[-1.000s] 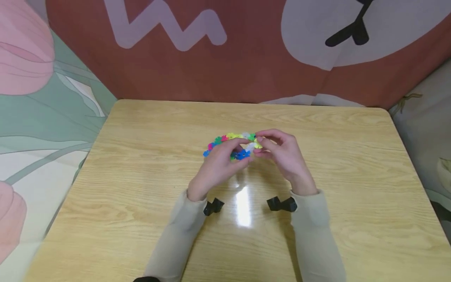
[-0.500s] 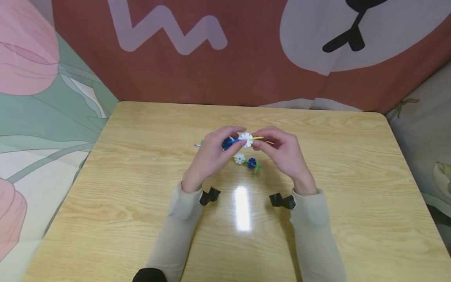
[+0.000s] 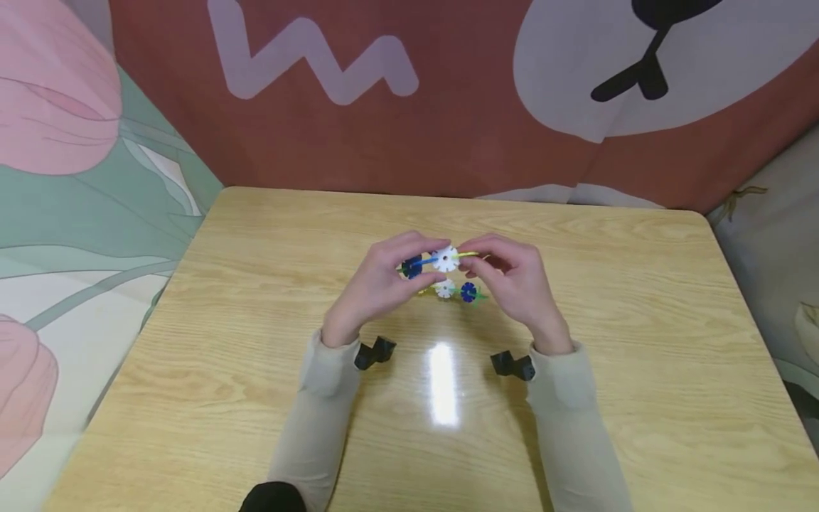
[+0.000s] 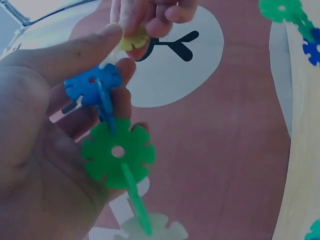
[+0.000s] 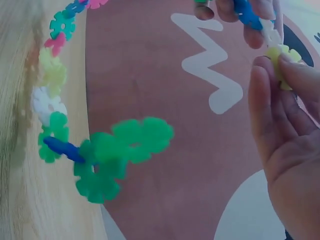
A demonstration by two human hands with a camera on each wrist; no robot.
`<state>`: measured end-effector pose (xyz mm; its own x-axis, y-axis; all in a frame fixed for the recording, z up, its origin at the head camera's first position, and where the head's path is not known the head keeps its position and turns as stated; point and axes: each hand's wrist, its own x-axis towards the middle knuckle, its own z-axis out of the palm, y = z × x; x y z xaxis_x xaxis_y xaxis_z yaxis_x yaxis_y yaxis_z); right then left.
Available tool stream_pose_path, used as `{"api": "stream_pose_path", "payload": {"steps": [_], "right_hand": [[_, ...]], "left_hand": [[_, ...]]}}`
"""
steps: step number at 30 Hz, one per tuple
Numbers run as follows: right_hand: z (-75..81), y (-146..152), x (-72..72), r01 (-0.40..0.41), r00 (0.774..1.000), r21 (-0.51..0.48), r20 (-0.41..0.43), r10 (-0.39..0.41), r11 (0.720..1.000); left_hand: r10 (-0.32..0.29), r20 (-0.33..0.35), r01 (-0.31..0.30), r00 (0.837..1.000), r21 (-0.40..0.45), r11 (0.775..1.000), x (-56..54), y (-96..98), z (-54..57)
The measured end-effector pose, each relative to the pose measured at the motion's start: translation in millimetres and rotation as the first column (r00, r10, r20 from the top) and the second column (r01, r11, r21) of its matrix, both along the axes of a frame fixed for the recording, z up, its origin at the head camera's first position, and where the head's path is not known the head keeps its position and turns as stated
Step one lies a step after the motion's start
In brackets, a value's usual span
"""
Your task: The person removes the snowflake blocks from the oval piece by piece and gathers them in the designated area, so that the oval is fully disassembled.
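Note:
A chain of interlocking plastic snowflake discs in several colours spans my two hands. My left hand [image 3: 377,284] pinches a white disc [image 3: 446,259] between thumb and forefinger, with blue discs [image 4: 92,84] under its fingers. Below them in the left wrist view hang a green disc [image 4: 118,165] and a pale one. My right hand [image 3: 521,281] pinches a yellow disc [image 5: 285,65] that sits against the white one. The chain's other end hangs loose nearer me, with a white disc [image 3: 444,288], a dark blue disc [image 3: 468,291] and green discs [image 5: 145,135].
Hands and chain are over a light wooden table [image 3: 256,398]. A red-brown printed backdrop [image 3: 448,156] stands at its far edge, and a floral one [image 3: 57,270] on the left. Black wrist camera mounts [image 3: 376,353] sit at both cuffs.
The chain has turned from a flat loop seen between the hands to discs on edge, its loose end hanging nearer me. My left hand has shifted slightly left and its thumb lies lower.

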<state>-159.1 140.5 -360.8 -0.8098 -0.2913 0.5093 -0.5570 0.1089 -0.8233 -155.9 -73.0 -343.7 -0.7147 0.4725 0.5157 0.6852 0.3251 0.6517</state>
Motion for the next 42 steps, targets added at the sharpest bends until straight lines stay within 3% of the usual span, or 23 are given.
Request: {"api": "stream_pose_path", "payload": {"steps": [9,14,27,34,42], "right_hand": [[-2.9,-5,2.7,-0.022,0.996,-0.056,-0.093,0.016,0.998],[-1.1,-8,3.1,-0.026,0.993,-0.062,-0.118,0.019,0.998],[1.1,-10,4.3,0.088,0.968,0.017,-0.238,-0.081,0.996],[1.5,-14,3.6,0.116,0.939,-0.021,-0.323,-0.116,0.993],[1.1,-16,4.0,0.104,0.944,-0.038,-0.312,-0.110,0.994]], "left_hand": [[-0.068,-0.033,0.071,0.997,0.099,0.993,2.0,-1.3,-2.1],[-0.085,-0.052,0.090,0.995,0.112,0.990,1.3,-2.3,-0.6],[-0.087,-0.080,0.097,0.993,0.130,0.987,1.7,-1.9,3.1],[-0.077,-0.099,0.091,0.992,0.150,0.984,2.5,-1.5,3.9],[-0.073,-0.116,0.090,0.991,0.155,0.984,2.7,-2.0,4.3]]}}
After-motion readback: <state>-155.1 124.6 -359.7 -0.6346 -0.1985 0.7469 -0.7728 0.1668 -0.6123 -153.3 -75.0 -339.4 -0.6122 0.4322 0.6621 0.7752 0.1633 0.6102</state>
